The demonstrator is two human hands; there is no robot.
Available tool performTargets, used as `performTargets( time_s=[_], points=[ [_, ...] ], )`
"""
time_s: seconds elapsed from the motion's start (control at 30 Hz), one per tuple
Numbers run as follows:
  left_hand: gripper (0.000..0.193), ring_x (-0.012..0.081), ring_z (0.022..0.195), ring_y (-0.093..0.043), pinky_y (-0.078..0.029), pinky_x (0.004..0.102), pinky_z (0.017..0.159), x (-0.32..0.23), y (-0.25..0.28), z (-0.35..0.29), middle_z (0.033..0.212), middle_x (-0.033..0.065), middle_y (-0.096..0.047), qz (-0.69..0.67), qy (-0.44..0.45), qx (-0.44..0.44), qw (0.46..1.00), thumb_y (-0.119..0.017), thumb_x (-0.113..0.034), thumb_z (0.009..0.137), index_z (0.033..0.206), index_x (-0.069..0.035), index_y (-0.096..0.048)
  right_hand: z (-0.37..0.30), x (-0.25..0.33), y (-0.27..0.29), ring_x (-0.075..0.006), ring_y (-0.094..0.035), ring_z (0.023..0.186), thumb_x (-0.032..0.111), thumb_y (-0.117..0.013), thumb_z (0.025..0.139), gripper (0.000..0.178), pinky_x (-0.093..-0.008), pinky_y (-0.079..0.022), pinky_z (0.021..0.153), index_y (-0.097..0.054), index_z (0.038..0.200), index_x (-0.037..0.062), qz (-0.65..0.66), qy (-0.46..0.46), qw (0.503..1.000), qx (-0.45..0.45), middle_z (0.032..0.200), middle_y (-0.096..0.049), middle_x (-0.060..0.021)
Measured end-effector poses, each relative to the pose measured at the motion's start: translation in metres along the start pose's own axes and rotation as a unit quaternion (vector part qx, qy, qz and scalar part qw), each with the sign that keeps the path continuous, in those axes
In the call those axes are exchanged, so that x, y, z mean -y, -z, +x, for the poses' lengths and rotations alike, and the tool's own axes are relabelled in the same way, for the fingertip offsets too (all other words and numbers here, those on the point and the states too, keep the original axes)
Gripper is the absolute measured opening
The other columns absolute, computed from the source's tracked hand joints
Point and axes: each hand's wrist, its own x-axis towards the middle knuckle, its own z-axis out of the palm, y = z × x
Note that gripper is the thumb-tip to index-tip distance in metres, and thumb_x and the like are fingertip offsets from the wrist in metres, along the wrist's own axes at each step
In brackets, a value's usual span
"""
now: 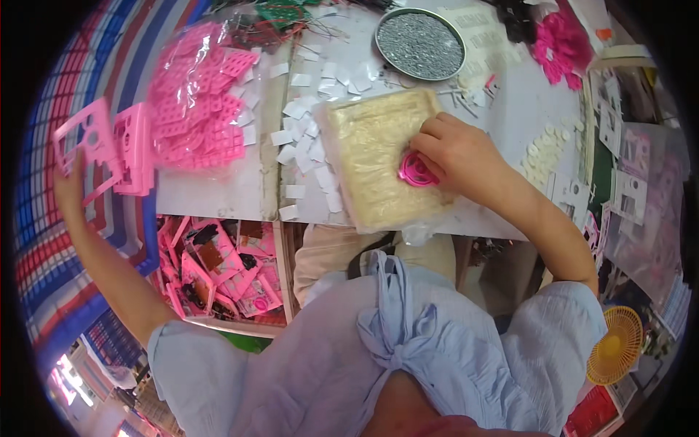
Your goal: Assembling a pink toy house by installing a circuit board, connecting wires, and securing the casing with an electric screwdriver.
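Out at the far left, my left hand point(70, 186) grips a pink plastic casing frame point(93, 132) with rectangular and round cutouts. Beside it stands another pink casing point(133, 149). My right hand point(453, 149) is closed at a bright pink ring-shaped plastic part point(415, 172), its fingertips on the part's right side and partly hidden. Beneath that hand lies a square yellowish pad point(371, 160) wrapped in clear plastic.
Left of the pad are scattered white paper pieces point(298, 138) and a clear bag of pink parts point(200, 102). A round tin of small grey metal pieces point(420, 44) stands behind. White discs point(546, 153) lie right. An open drawer point(226, 266) holds pink casings.
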Motion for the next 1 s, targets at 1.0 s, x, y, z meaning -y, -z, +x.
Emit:
performTargets(
  time_s=[1.0],
  points=[
    [0.027,0.0073,0.071,-0.059,-0.045,0.0219,0.054,-0.363,-0.078,-0.325,0.098,0.0033,-0.064,-0.706,0.217,0.320,0.593,-0.055,-0.015,0.104,0.129,-0.006,-0.050,-0.005,0.003,-0.002,-0.0238,-0.062,0.072,0.013,-0.072,0.086,0.017,-0.0334,-0.051,0.063,-0.062,0.098,0.0053,0.125,-0.021,0.986,-0.104,0.084,-0.061,-0.0088]
  ],
)
